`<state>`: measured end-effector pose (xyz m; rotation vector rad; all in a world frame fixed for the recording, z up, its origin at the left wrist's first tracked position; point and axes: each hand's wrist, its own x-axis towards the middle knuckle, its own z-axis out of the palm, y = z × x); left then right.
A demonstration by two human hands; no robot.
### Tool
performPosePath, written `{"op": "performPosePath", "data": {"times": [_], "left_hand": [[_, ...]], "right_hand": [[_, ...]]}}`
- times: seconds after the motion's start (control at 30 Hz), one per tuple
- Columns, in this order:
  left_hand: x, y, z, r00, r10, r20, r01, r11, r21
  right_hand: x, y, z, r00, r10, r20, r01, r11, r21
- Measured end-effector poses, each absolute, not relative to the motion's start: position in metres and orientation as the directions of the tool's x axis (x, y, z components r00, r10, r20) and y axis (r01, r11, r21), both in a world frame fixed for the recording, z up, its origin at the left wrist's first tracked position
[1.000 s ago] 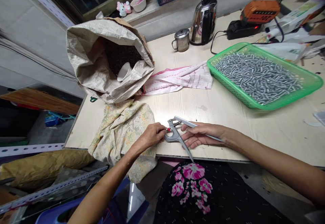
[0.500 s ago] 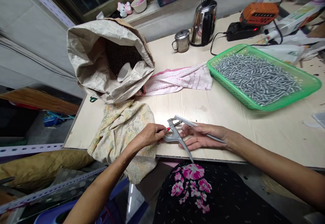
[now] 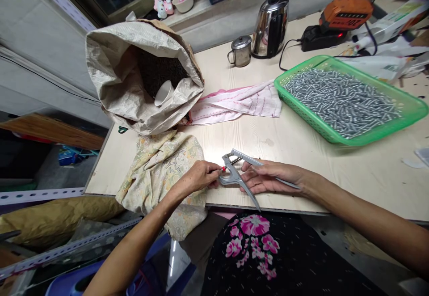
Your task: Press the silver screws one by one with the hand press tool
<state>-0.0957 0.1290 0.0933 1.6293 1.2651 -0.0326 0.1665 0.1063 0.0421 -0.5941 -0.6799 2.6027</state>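
Grey spring-loaded hand pliers (image 3: 246, 188) hang over the table's front edge, handles spread wide. My right hand (image 3: 271, 177) holds them, one handle lying across the palm under the thumb, the fingers loosely curled toward the other handle. At the jaws, beside a small red part (image 3: 223, 169), my left hand (image 3: 203, 176) pinches with thumb and fingertips; what it grips is too small and covered to make out. Left of it, several small metal pins (image 3: 176, 164) lie on a patterned yellow cloth (image 3: 150, 171).
A green basket (image 3: 308, 119) full of short metal pins stands at right. An open woven sack (image 3: 110, 88) with dark contents and a white bowl (image 3: 164, 94) sits at left. Behind are a pink-white towel (image 3: 241, 103), a lidded cup (image 3: 241, 52), a kettle (image 3: 271, 25) and a battery charger (image 3: 321, 39).
The pliers' free handle has swung slightly right and up, and the right hand has shifted a little right. The left hand keeps its pinch at the jaws.
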Motion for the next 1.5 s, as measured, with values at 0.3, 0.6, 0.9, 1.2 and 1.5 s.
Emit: {"op": "performPosePath", "data": {"times": [0.3,0.6,0.9,1.2,1.5], "left_hand": [[-0.093,0.126,0.092,0.380,0.709,-0.593,0.541,0.350,0.765],[-0.051,0.079,0.083,0.392,0.692,-0.607,-0.331,0.721,0.608],[0.004,0.069,0.084,-0.142,0.883,-0.447,-0.437,0.349,0.829],[-0.015,0.070,0.083,-0.167,0.885,-0.435,-0.306,0.373,0.876],[0.000,0.071,0.088,-0.183,0.906,-0.381,-0.289,0.321,0.902]], "right_hand": [[0.158,0.100,0.054,-0.719,0.532,-0.447,-0.212,-0.780,-0.588],[0.148,0.091,0.059,-0.530,0.817,-0.229,-0.084,-0.320,-0.944],[0.102,0.075,0.060,-0.279,0.929,-0.241,0.250,-0.172,-0.953],[0.090,0.078,0.061,-0.380,0.886,-0.266,0.147,-0.226,-0.963],[0.093,0.075,0.052,-0.210,0.978,0.005,0.144,0.036,-0.989]]}}
